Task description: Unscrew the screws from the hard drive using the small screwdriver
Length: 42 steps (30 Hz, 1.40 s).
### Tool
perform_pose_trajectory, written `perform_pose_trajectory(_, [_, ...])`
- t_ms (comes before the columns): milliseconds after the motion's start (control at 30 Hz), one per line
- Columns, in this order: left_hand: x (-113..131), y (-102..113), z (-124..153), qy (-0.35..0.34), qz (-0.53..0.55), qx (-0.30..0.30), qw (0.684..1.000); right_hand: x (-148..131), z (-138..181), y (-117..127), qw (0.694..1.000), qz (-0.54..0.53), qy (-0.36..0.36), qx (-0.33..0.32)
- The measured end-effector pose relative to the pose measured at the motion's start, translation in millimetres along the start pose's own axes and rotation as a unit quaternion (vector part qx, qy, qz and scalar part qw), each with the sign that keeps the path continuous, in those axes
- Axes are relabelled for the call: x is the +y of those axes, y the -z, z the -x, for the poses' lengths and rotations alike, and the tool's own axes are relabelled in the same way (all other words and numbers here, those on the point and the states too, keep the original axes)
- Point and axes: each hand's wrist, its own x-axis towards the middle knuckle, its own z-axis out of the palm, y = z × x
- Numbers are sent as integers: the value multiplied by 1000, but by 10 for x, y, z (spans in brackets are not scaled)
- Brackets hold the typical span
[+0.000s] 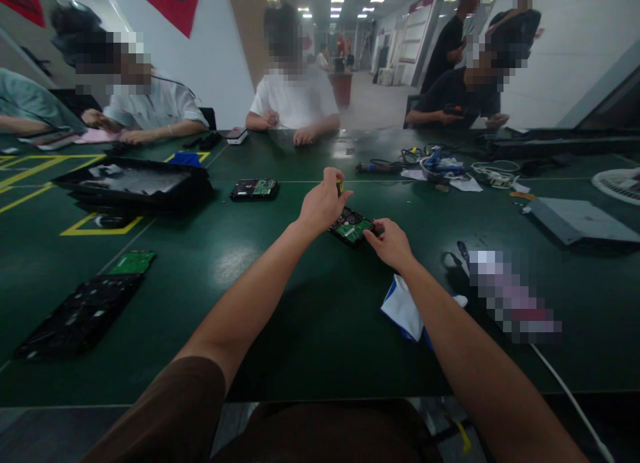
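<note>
My left hand (324, 199) is closed around a screwdriver, of which a bit of the yellow and black handle (340, 187) shows. It is above the left end of a hard drive (354, 227), whose green circuit board faces up. The screwdriver's tip is hidden behind the hand. At the drive's right edge, my right hand (391, 241) pinches the casing between thumb and fingers. Another hard drive (254, 189) lies farther back to the left, its board also upward.
Several drives (90, 303) lie in a row at the left. Behind them are black trays (135, 183). A white and blue glove (404, 307) lies under my right forearm. Cables (440, 163) and a grey metal case (583, 219) are at right. Several people sit across the table.
</note>
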Motion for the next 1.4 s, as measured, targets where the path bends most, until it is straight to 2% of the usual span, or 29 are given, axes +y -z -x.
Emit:
perform_pose_trajectory(200, [25, 71, -22, -19, -52, -30, 998, -9, 2, 2, 1000, 1, -5, -3])
perform_pose_trajectory(333, [23, 145, -36, -58, -92, -3, 994, -22, 10, 15, 1000, 2, -7, -5])
perform_pose_trajectory(467, [1, 162, -33, -48, -121, 13, 991, -26, 6, 24, 1000, 8, -9, -10])
perform_pose_trajectory(600, [-15, 143, -31, -37, -135, -1, 990, -24, -1, 23, 1000, 9, -8, -11])
perform_pose_trajectory(767, [-5, 105, -24, -10, -119, -23, 993, -37, 4, 24, 1000, 9, -10, -7])
perform_pose_trajectory(967, [39, 124, -20, 28, -86, 8, 996, -64, 16, 42, 1000, 3, -16, -11])
perform_pose_trajectory(1400, [-1, 156, -58, -57, -50, -11, 997, -20, 8, 14, 1000, 7, -6, 0])
